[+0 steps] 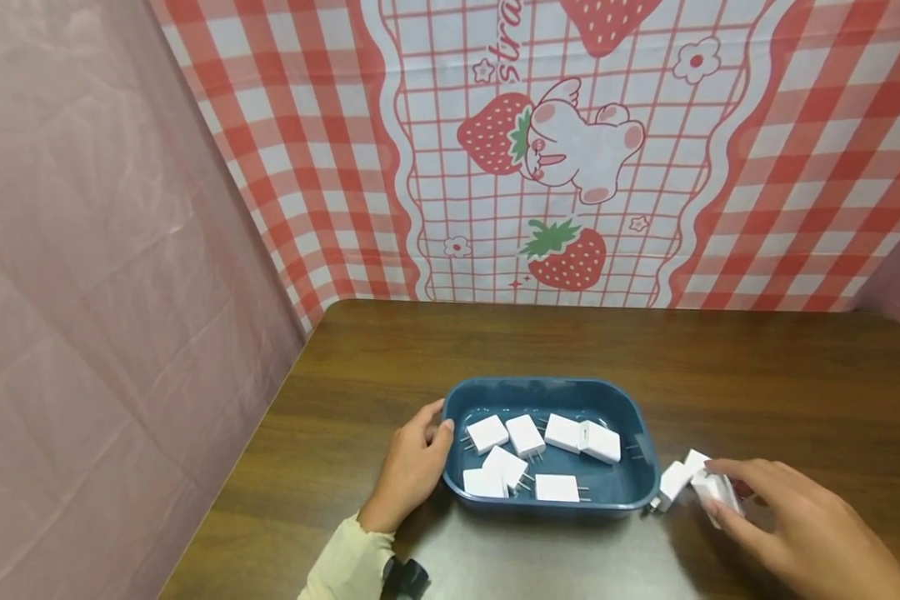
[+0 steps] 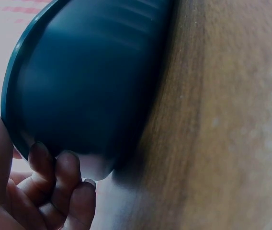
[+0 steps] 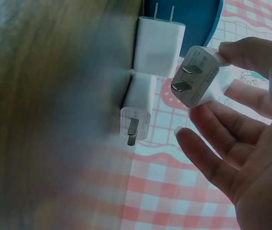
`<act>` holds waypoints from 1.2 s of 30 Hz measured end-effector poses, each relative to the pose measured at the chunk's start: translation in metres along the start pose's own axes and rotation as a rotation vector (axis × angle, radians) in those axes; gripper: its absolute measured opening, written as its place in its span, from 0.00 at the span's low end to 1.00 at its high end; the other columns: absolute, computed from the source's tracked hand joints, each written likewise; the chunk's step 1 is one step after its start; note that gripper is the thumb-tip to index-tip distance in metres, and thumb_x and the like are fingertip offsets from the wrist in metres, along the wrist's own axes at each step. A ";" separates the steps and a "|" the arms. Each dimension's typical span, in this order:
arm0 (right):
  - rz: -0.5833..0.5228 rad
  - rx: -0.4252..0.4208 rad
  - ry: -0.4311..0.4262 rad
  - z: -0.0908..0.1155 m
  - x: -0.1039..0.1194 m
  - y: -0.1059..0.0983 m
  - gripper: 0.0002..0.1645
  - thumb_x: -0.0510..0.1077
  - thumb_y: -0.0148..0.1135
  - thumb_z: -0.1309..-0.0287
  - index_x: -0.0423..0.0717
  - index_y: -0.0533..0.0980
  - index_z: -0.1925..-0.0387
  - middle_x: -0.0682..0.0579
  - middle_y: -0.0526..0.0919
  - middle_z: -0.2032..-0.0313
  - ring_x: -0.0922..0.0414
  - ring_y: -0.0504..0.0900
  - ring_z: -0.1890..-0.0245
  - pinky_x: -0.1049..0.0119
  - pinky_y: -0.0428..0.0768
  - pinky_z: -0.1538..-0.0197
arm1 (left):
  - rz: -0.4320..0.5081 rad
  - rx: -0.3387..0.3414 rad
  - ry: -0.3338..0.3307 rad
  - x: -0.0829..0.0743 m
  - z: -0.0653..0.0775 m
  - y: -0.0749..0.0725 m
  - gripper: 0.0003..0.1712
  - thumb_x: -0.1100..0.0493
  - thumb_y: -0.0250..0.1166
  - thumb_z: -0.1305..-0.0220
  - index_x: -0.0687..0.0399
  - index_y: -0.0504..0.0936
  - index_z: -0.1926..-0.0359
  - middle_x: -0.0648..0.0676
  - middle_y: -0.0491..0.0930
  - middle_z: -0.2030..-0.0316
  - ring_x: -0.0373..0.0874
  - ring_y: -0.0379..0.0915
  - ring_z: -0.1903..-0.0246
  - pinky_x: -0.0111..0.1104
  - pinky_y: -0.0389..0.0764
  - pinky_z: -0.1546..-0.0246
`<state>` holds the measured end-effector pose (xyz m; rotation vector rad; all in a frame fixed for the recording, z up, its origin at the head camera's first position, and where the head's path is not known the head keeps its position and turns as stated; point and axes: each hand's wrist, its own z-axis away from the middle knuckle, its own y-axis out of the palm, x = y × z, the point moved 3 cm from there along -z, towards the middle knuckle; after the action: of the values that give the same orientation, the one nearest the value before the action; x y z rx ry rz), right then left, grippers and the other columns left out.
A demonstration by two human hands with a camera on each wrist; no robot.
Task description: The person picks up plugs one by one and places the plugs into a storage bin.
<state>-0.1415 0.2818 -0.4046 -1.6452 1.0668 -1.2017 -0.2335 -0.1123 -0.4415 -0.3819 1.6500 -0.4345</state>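
A dark blue plastic bin (image 1: 540, 503) stands on the wooden table with several white charger plugs (image 1: 557, 487) lying loose in it. My left hand (image 1: 412, 458) holds the bin's left end, thumb at the rim (image 2: 11, 62) and fingers curled against the outer wall. To the right of the bin, my right hand (image 1: 802, 508) pinches a white charger plug (image 3: 200, 76) between thumb and fingers. Its two flat metal prongs face the right wrist camera. Just beyond it, two more white charger plugs (image 3: 159, 48) lie on the table by the bin's right end.
The brown wooden table (image 1: 330, 500) reaches back to a red-and-white checked cloth (image 1: 330, 167) with strawberry prints. A pink curtain (image 1: 120, 292) hangs along the left side. At the left sleeve (image 1: 352, 558) there is a small black device (image 1: 405, 579).
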 end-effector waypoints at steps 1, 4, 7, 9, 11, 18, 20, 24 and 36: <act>0.005 -0.024 -0.013 0.000 0.001 -0.001 0.30 0.59 0.78 0.51 0.48 0.82 0.50 0.52 0.82 0.63 0.54 0.77 0.66 0.49 0.79 0.68 | 0.000 0.000 0.000 0.000 0.000 0.000 0.24 0.55 0.57 0.27 0.60 0.75 0.35 0.46 0.76 0.80 0.40 0.70 0.81 0.32 0.70 0.79; 0.012 -0.073 -0.042 0.001 0.004 -0.003 0.29 0.56 0.79 0.54 0.48 0.82 0.51 0.52 0.82 0.63 0.54 0.78 0.67 0.50 0.79 0.69 | 0.001 -0.002 0.000 0.000 0.000 0.000 0.24 0.54 0.57 0.27 0.60 0.75 0.35 0.46 0.76 0.80 0.40 0.70 0.81 0.32 0.70 0.79; 0.014 -0.093 -0.059 0.000 0.006 -0.006 0.28 0.56 0.80 0.55 0.50 0.82 0.52 0.54 0.83 0.63 0.57 0.78 0.68 0.54 0.79 0.70 | 0.000 -0.001 0.001 0.001 0.000 0.000 0.25 0.53 0.58 0.27 0.60 0.75 0.35 0.47 0.75 0.80 0.40 0.70 0.81 0.32 0.69 0.79; 0.010 -0.106 -0.072 -0.001 0.007 -0.008 0.28 0.56 0.80 0.54 0.51 0.82 0.53 0.56 0.83 0.63 0.61 0.77 0.69 0.57 0.79 0.70 | 0.001 -0.002 0.005 0.001 0.000 -0.001 0.25 0.53 0.58 0.27 0.60 0.75 0.35 0.47 0.76 0.80 0.40 0.70 0.81 0.32 0.69 0.79; 0.009 -0.143 -0.100 -0.002 0.009 -0.010 0.27 0.55 0.80 0.55 0.53 0.82 0.53 0.59 0.83 0.63 0.64 0.76 0.70 0.62 0.78 0.71 | 0.000 -0.004 0.007 0.000 0.001 -0.001 0.25 0.53 0.58 0.27 0.60 0.75 0.35 0.47 0.75 0.80 0.40 0.70 0.81 0.32 0.69 0.79; 0.008 -0.163 -0.101 -0.006 0.014 -0.015 0.26 0.55 0.80 0.55 0.52 0.82 0.53 0.56 0.84 0.61 0.62 0.78 0.69 0.62 0.79 0.71 | -0.002 -0.006 0.002 -0.001 0.000 0.000 0.25 0.54 0.58 0.27 0.60 0.75 0.34 0.47 0.77 0.78 0.40 0.71 0.79 0.33 0.71 0.76; 0.003 -0.145 -0.077 -0.007 0.016 -0.016 0.27 0.57 0.79 0.53 0.51 0.82 0.53 0.54 0.84 0.60 0.58 0.80 0.68 0.61 0.80 0.70 | -0.004 -0.005 0.003 -0.001 0.000 0.000 0.25 0.53 0.58 0.27 0.60 0.75 0.34 0.47 0.78 0.78 0.40 0.71 0.78 0.33 0.72 0.75; -0.028 -0.126 -0.040 -0.009 0.021 -0.017 0.27 0.58 0.77 0.50 0.50 0.81 0.51 0.51 0.85 0.58 0.54 0.82 0.66 0.56 0.82 0.69 | -0.006 -0.005 0.006 -0.001 0.000 -0.001 0.25 0.54 0.58 0.27 0.60 0.75 0.34 0.47 0.77 0.79 0.40 0.71 0.79 0.33 0.71 0.75; -0.044 -0.209 -0.100 -0.011 0.029 -0.021 0.31 0.53 0.80 0.55 0.48 0.82 0.47 0.50 0.85 0.56 0.57 0.78 0.69 0.65 0.82 0.68 | -0.018 -0.007 0.000 -0.001 0.000 -0.001 0.25 0.53 0.57 0.27 0.60 0.74 0.34 0.46 0.76 0.80 0.40 0.70 0.79 0.33 0.71 0.76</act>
<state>-0.1435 0.2592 -0.3749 -1.8774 1.1290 -1.0514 -0.2330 -0.1125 -0.4406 -0.4024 1.6491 -0.4425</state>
